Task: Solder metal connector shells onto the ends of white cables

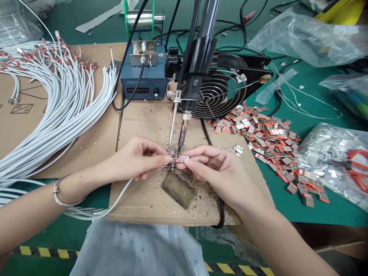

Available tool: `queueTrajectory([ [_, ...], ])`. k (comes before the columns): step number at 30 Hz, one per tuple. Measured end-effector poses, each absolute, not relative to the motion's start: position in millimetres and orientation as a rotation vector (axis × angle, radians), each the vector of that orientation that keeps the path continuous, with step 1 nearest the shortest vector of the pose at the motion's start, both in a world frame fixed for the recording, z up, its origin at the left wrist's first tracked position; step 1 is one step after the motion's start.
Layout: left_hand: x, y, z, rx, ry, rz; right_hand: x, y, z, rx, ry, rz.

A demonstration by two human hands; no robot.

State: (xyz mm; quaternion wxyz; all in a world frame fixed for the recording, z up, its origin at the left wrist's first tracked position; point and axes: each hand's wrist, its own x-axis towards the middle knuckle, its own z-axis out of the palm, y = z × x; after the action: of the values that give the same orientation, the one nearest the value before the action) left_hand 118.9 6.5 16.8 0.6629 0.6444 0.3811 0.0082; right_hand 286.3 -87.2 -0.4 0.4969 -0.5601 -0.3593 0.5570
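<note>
My left hand pinches the end of a white cable, whose length trails down to the lower left. Between thumb and fingers, my right hand grips a USB connector with a metal shell and an orange-red part. Cable end and connector meet under the tip of a fixed soldering iron. Beside the iron, a thin bent metal tube comes down close to the same spot. Fingers hide the exact contact. Just below my hands lies a dirty brown sponge on the cardboard.
A blue control box with a solder spool stands behind. A black fan sits behind the iron. Soldered white cables are heaped left, loose USB connectors right. Orange-handled scissors lie by a plastic bag.
</note>
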Motion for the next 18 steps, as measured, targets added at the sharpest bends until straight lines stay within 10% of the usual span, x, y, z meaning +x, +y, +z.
queueTrajectory([
  [18, 120.5, 4.7, 20.0, 1.464, 0.87, 0.018, 284.5, -85.8, 2.7, -1.383, -0.881, 1.319],
])
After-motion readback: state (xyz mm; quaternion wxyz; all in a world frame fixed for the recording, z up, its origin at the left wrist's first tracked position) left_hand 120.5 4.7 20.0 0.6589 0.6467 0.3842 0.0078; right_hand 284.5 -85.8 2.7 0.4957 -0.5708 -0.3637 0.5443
